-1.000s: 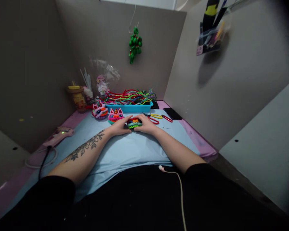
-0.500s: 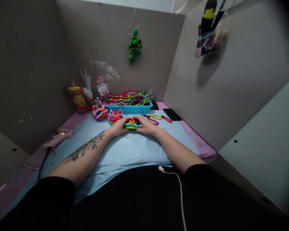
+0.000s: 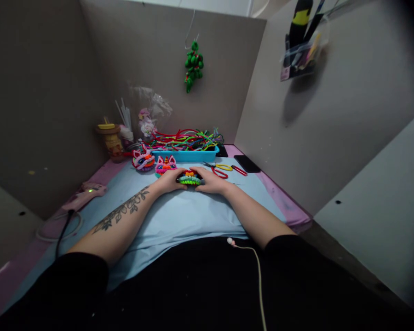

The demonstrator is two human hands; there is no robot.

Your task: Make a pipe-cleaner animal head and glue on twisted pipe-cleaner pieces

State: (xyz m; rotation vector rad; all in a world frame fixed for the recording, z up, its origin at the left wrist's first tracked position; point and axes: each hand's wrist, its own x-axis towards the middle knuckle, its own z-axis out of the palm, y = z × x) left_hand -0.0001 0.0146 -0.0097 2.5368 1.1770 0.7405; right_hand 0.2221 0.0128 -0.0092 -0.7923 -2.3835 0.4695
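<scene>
Left hand (image 3: pixel 168 181) and right hand (image 3: pixel 212 181) together grasp a multicoloured pipe-cleaner figure (image 3: pixel 189 178), held low over the blue sheet on the desk (image 3: pixel 179 216). Beyond it stand a pink pipe-cleaner head (image 3: pixel 165 164), red-handled scissors (image 3: pixel 219 172) and a blue tray (image 3: pixel 185 155) of pipe cleaners.

Partitioned craft booth: grey divider walls (image 3: pixel 158 55), far blue tray (image 3: pixel 184 155) of pipe cleaners (image 3: pixel 184 137), scissors (image 3: pixel 222 170), glue gun (image 3: pixel 84 194) left.

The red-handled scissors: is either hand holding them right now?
No, the scissors lie loose on the blue sheet beside the right hand, which with the left hand holds the colourful fuzzy piece.
</scene>
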